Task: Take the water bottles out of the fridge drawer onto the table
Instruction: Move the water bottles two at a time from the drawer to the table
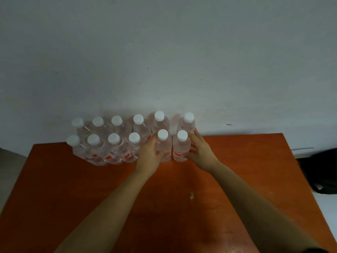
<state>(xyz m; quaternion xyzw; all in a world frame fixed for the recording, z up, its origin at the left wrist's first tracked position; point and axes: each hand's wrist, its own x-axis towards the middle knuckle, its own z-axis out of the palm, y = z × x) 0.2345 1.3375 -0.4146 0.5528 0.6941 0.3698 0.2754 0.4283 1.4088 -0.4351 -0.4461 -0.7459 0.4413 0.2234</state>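
Orange table [246,170]; arms outstretched, left hand [149,155] gripping left bottle [163,146], right hand [200,152] gripping right bottle [180,147].

Near table [164,207] free; bottles [113,143] against wall [164,61].

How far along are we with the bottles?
Done: ten bottles stand in two rows on the table. In hand: left hand grips the fifth front bottle, right hand the sixth front bottle. Left: unclear, since the fridge drawer is out of view.

Clear plastic bottles [164,147]; glossy orange-brown wood table [237,161].
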